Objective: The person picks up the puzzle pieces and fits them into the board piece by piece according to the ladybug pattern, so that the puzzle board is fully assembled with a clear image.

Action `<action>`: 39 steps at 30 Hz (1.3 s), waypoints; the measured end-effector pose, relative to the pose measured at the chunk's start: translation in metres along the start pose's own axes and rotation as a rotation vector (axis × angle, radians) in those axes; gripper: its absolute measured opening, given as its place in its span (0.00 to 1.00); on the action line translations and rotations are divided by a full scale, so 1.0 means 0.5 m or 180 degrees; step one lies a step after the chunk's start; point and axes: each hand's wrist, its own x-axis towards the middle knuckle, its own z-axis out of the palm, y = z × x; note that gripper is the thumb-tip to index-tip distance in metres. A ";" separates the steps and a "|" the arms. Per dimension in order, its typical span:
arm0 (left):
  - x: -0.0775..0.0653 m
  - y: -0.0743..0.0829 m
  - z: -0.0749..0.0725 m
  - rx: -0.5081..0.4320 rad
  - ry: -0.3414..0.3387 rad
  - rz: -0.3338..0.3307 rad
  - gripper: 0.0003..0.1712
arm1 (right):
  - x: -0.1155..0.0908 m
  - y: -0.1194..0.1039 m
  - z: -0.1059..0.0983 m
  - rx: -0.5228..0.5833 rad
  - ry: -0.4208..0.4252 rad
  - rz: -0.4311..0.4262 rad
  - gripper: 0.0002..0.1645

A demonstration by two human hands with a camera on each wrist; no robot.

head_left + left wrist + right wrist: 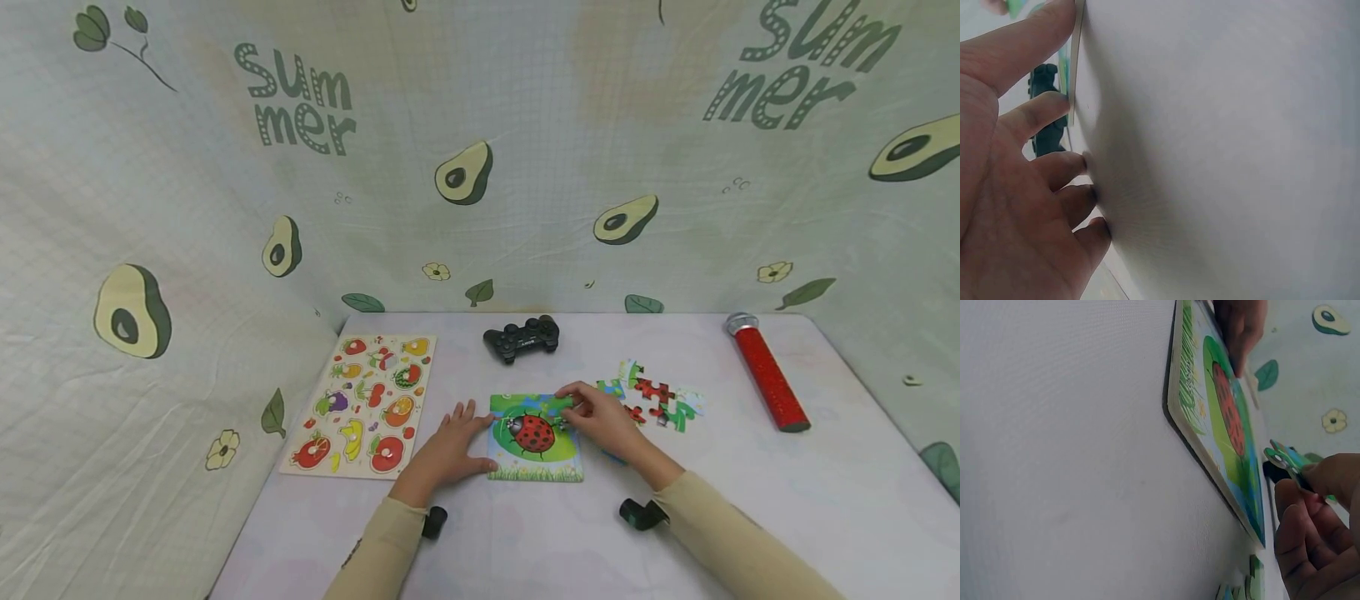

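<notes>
A square ladybug puzzle board (pixel 536 467) lies flat in front of me. My left hand (pixel 452 450) is at its left side with fingers spread. Thumb and index fingertip touch the board's edge in the left wrist view, while the other fingertips rest on the table. Over the board's upper right corner, my right hand (pixel 603 423) pinches a green jigsaw piece (pixel 1280 460) between thumb and fingers; part of the piece is hidden by the thumb. Right of that hand lie several loose jigsaw pieces (pixel 655 390), red, green and light blue.
A fruit peg board (pixel 356 408) lies at the left. Behind the puzzle sits a black game controller (pixel 522 337). A red microphone-shaped tube (pixel 772 379) with a silver end lies at the right. Printed cloth (pixel 540 150) hangs behind the table.
</notes>
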 end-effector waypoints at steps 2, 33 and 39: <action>0.000 0.000 0.001 0.0001 0.0003 0.0001 0.47 | 0.006 -0.001 0.010 -0.0002 0.0000 -0.0042 0.15; 0.002 -0.005 0.002 0.0033 0.0029 0.0010 0.46 | 0.066 -0.041 0.114 0.0271 -0.0299 -0.0035 0.15; 0.002 -0.006 0.001 0.0010 0.0020 -0.0012 0.47 | 0.072 -0.048 0.124 0.0163 -0.0290 -0.0015 0.15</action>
